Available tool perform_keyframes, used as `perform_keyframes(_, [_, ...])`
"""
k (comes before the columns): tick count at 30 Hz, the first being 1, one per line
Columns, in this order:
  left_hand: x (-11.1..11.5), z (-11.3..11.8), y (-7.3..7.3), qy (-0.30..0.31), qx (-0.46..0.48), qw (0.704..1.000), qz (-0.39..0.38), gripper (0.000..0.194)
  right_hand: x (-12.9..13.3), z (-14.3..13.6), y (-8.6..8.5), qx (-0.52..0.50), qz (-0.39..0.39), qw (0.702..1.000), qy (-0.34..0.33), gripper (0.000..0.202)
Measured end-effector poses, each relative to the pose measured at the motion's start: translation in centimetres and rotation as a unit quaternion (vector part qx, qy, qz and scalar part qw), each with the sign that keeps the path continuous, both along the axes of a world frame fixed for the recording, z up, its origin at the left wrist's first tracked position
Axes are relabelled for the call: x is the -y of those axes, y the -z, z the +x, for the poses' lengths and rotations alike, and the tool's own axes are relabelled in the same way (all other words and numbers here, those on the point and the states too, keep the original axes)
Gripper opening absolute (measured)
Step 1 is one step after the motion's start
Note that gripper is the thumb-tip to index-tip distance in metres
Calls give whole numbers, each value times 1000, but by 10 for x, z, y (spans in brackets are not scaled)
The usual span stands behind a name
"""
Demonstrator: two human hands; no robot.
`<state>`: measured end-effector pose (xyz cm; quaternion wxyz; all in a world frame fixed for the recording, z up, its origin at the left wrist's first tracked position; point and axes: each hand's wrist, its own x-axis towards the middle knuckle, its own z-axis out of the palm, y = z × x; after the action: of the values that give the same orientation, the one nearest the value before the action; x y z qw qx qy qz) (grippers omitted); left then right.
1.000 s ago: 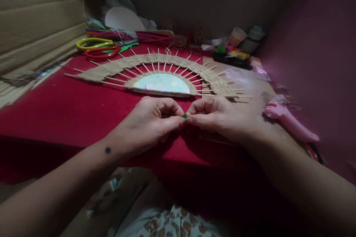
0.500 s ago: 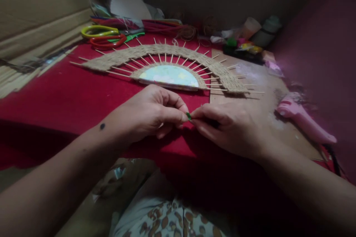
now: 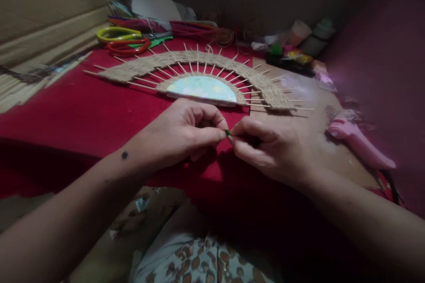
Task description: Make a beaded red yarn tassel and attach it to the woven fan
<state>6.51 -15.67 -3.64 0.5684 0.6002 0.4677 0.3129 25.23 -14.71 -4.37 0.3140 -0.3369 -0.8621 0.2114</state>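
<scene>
On our red cloth (image 3: 59, 115), the jute-woven stick fan (image 3: 201, 58) lies at twelve o'clock, probably for elbow room. Dead centre, our left hand (image 3: 189, 130) and right hand (image 3: 275, 148) both pinch a tiny green scrap (image 3: 227, 133), likely for finer control.

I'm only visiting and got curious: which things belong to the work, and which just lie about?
In the work: green piece, pinched between left hand and right hand; probably the woven fan.

Lying about, it seems: scissors, pink tool, orange cup.

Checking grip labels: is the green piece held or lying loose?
Held: the left hand and right hand pinch the green piece between them.
</scene>
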Motion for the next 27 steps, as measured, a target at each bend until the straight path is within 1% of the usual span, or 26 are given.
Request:
perform_keyframes(1, [1,0,0,-4,-2,1000,13,8,-1,-1,-2,-26,-48,998,8,17])
perform_keyframes(3, [2,2,-1,-20,-13,998,60,7,-3,-3,-5,-84,-149,985,18,18])
perform_keyframes(5, [4,3,1,-38,-41,988,142,6,-5,-5,-7,-124,-235,964,18,17])
perform_keyframes(8, [5,4,6,-52,-105,952,283,5,-9,-4,-8,-157,-339,927,24,14])
perform_keyframes(9, [5,4,7,-51,-124,939,318,5,-10,-4,-8,-165,-369,914,29,13])
perform_keyframes(11, [5,3,9,-47,-152,920,357,6,-11,-3,-8,-175,-413,893,35,14])
perform_keyframes(12, [5,3,10,-47,-161,917,362,7,-11,-3,-8,-175,-427,886,33,14])
perform_keyframes(14, [6,2,10,-50,-176,920,346,8,-12,-2,-8,-169,-443,880,22,15])
perform_keyframes(16, [7,1,8,-46,-185,932,309,10,-12,-2,-8,-164,-449,878,13,15])
perform_keyframes(19, [8,0,8,-33,-185,946,263,11,-12,-3,-8,-160,-438,884,13,15])
perform_keyframes(21, [7,0,9,-34,-189,944,268,10,-12,-4,-8,-161,-429,888,15,15])
perform_keyframes(24, [6,-1,11,-33,-204,930,305,10,-13,-4,-9,-167,-435,885,18,13])
perform_keyframes(27, [7,-1,13,-16,-215,916,337,11,-14,-4,-10,-154,-446,882,17,16])
